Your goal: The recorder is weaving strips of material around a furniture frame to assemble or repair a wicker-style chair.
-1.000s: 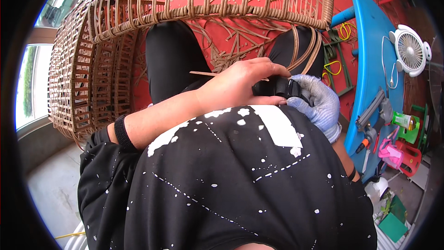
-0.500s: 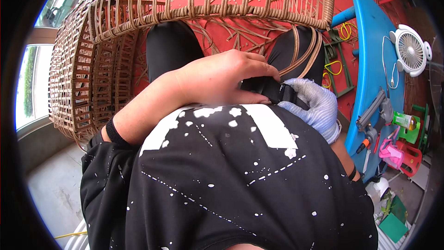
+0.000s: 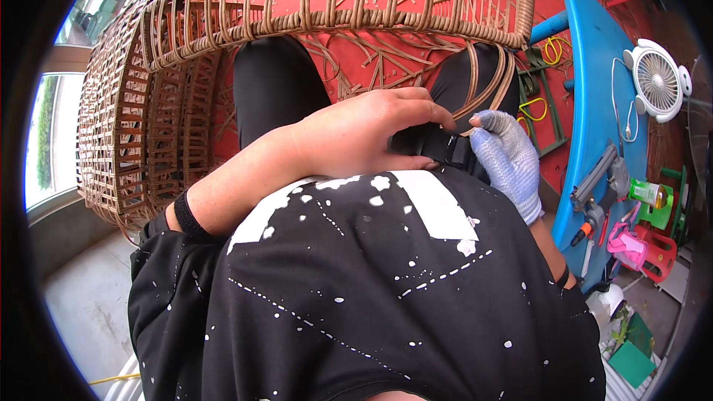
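At my waist, my bare left hand [image 3: 371,128] curls over a dark black object [image 3: 445,147] that looks like a pouch or strap piece; its exact kind is unclear. The thumb lies along the near side and the fingertips on the far side. My right hand [image 3: 511,162], in a pale blue-grey knit glove with bare fingertips, is just right of it. Its thumb and finger pinch close to the end of a brown wicker strip [image 3: 486,93]. Several such strips hang in loops from the woven wicker frame [image 3: 334,18] that lies across my knees.
Stacked wicker baskets [image 3: 122,119] stand at the left. A blue table [image 3: 587,119] at the right bears a white fan [image 3: 658,80] and tools [image 3: 594,178]. Cut strips litter the red floor [image 3: 356,67]. Red and green stools [image 3: 657,252] are beyond the table.
My right hand has lifted off the black object and risen slightly, its fingertips now at the strips. The left hand stays nearly in place, shifted a little.
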Demonstrator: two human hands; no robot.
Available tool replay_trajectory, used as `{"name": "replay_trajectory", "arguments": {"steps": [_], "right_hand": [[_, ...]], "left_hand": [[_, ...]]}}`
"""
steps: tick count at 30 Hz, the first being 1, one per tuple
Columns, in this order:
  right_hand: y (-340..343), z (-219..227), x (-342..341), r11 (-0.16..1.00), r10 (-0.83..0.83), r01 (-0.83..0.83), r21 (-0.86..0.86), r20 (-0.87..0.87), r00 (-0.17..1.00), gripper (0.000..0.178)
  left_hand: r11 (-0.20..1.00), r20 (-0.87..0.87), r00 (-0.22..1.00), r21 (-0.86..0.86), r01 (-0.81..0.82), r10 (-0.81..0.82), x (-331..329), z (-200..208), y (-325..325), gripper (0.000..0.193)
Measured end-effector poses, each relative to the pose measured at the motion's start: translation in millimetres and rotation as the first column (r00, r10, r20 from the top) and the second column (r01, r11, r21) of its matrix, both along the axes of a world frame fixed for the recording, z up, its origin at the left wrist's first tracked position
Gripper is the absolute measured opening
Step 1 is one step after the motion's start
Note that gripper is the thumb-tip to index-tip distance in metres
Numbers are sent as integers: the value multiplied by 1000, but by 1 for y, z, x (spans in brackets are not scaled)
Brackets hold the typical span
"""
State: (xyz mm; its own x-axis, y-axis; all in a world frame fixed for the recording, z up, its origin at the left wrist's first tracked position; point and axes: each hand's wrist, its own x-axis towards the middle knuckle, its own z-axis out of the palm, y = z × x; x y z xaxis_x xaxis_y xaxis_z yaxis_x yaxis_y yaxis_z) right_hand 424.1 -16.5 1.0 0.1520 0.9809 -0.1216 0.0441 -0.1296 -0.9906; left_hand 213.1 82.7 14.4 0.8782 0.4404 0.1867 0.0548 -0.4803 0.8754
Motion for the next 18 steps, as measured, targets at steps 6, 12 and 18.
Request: {"name": "replay_trajectory", "arguments": {"steps": [6, 12, 18], "right_hand": [[4, -3, 15, 969, 170, -188, -158, -119, 978, 25], [5, -1, 15, 925, 356, -351, -145, 13, 934, 44], [7, 3, 15, 888, 439, -416, -198, 90, 894, 45]], "left_hand": [[1000, -71, 997, -6, -7, 7, 0, 6, 2, 40], [1000, -24, 1000, 23, -14, 14, 1, 2, 4, 38], [997, -50, 998, -63, -36, 33, 0, 3, 3, 36]]}}
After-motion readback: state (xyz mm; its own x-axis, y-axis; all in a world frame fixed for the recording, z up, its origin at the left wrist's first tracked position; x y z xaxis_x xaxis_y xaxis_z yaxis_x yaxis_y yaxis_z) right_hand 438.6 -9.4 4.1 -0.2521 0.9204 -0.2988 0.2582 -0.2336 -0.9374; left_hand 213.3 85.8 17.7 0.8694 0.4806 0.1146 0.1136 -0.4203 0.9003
